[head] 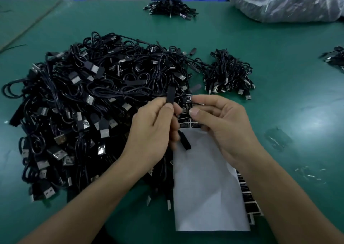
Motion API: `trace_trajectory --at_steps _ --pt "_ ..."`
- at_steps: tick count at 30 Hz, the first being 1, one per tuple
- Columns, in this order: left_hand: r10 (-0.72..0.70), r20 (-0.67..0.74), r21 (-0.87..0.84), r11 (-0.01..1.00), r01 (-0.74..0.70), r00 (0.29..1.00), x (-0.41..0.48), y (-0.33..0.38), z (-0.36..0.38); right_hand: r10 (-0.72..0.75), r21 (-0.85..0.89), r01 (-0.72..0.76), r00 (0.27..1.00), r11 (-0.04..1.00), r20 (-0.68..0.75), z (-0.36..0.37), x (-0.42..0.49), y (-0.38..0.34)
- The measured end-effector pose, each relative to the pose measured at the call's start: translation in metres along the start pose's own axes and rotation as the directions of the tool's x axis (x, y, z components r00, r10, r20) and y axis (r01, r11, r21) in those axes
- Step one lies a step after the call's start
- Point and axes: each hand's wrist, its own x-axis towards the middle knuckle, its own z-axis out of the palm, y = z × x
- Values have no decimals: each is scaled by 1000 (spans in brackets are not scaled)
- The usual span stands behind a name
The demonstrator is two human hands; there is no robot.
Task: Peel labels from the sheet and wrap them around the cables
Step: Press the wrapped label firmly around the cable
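My left hand (154, 130) grips a black cable (170, 96) near its flat connector end, which sticks up above the fingers; another black end (184, 141) hangs below the hand. My right hand (221, 124) pinches a small black label (189, 106) between thumb and fingers, just right of the cable. Under both hands lies the label sheet (206, 188), mostly bare white backing, with rows of black labels (189, 125) at its far end and more along its right edge (248, 197). A big heap of black USB cables (83, 104) lies to the left.
A smaller bundle of cables (229, 72) lies to the right of the heap, another (171, 8) at the far middle, and one (335, 56) at the right edge. A plastic bag of cables (290, 0) sits at the back right. Everything rests on a green mat (288, 95).
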Motion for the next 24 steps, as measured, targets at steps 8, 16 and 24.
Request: trace_trajectory --at_steps 8,16,24 --pt "19 39 -29 999 -18 999 -1 -5 1 48 17 -49 997 999 57 -2 2 2" --pt "41 20 -22 999 -41 999 0 -8 -2 -79 1 79 997 997 19 -6 1 0" --pt "16 75 -55 998 -12 997 2 -10 -3 -55 70 52 997 996 48 -3 -1 -1"
